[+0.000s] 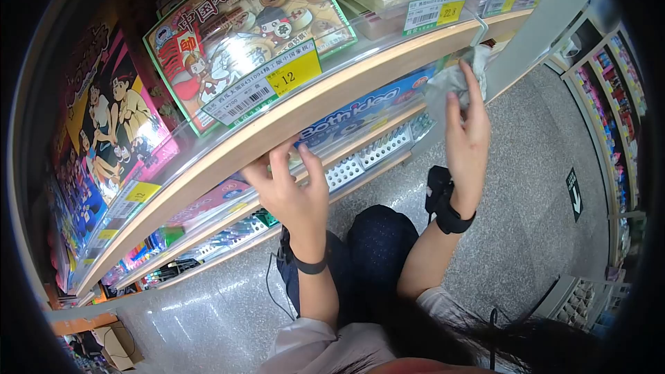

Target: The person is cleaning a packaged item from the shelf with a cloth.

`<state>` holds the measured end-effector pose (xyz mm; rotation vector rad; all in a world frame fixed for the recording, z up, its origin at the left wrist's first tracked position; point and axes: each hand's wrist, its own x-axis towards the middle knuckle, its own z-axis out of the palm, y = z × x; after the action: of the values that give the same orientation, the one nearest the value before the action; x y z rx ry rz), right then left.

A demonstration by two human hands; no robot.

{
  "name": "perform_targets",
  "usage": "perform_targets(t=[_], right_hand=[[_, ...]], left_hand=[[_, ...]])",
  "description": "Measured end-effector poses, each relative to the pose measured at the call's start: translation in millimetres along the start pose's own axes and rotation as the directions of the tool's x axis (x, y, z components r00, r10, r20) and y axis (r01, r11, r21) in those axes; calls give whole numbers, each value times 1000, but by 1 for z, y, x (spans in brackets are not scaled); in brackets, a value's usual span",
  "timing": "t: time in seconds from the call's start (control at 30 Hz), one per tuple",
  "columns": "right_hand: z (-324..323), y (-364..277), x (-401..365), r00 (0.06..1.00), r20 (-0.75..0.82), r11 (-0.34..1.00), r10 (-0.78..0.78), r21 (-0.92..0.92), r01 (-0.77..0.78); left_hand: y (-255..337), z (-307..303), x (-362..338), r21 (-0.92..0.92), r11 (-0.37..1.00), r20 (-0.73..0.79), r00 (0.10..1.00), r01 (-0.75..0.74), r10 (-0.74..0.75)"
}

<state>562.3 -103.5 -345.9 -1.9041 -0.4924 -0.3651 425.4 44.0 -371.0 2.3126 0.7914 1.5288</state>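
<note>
My left hand [291, 190] reaches under the wooden edge of the upper shelf [332, 93], fingers spread and touching the clear front strip of the shelf below. My right hand [467, 131] is raised further right, gripping a crumpled grey cloth [454, 83] pressed against the shelf edge near the blue "Both idea" box [360, 114]. Both wrists wear black bands. A green Chinese chess box [249, 28] with a yellow price tag lies on the upper shelf above my left hand.
Shop shelves run from lower left to upper right, holding boxed games, a pink comic-style box [114, 118] and white peg trays [374, 152]. Grey speckled floor [533, 187] lies below, with a black arrow sign. Another rack of goods [613, 104] stands at the right.
</note>
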Motion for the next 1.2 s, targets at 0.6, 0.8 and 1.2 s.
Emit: perform_targets(t=[0.6,0.8,1.2], right_hand=[[39,28,20,994,-51,901,101,427,-70],[40,29,20,991,-94,898,97,438,-46],[44,33,18,978,-198,940,69,341,2]], left_hand=[[-13,-14,-1,-673,569,283,875,473,-392],[-27,-18,5,-656,523,368,835,545,-409],[-25,-20,7,-662,519,358,836,541,-415]])
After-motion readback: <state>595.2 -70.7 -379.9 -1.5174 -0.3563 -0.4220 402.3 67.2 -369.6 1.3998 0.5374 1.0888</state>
